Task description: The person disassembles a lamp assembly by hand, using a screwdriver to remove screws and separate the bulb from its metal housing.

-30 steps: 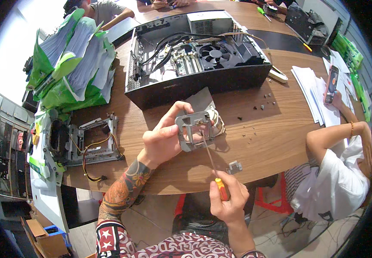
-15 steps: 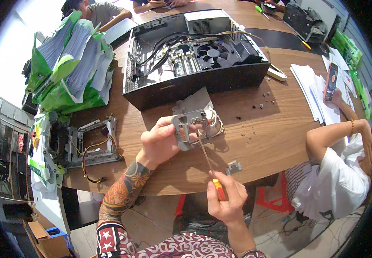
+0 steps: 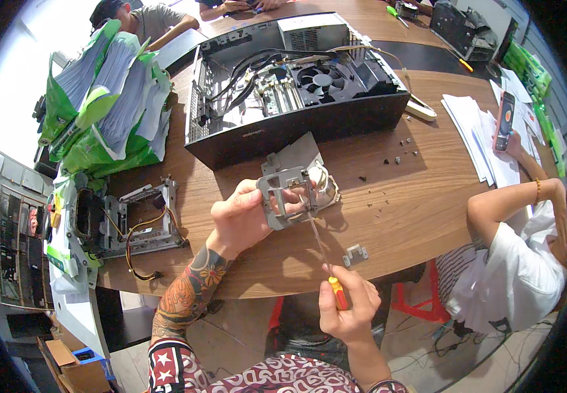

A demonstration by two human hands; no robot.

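Observation:
My left hand (image 3: 241,219) grips a grey metal bracket frame (image 3: 287,196) and holds it upright above the wooden table (image 3: 414,209). My right hand (image 3: 348,308) is closed on a screwdriver (image 3: 326,259) with a yellow and red handle. Its thin shaft points up into the lower part of the bracket. Behind the bracket, a grey metal plate (image 3: 296,154) and a coil of pale cable (image 3: 326,187) lie on the table.
An open black computer case (image 3: 296,85) with a fan fills the far side. A small metal clip (image 3: 355,253) and several loose screws (image 3: 398,154) lie on the right. A drive cage with wires (image 3: 136,219) sits left, beside green bags of paper (image 3: 110,98). A person in white (image 3: 513,262) leans in at right.
The bracket in my left hand has shifted slightly and the screwdriver stays engaged at its lower part. My right hand has barely moved.

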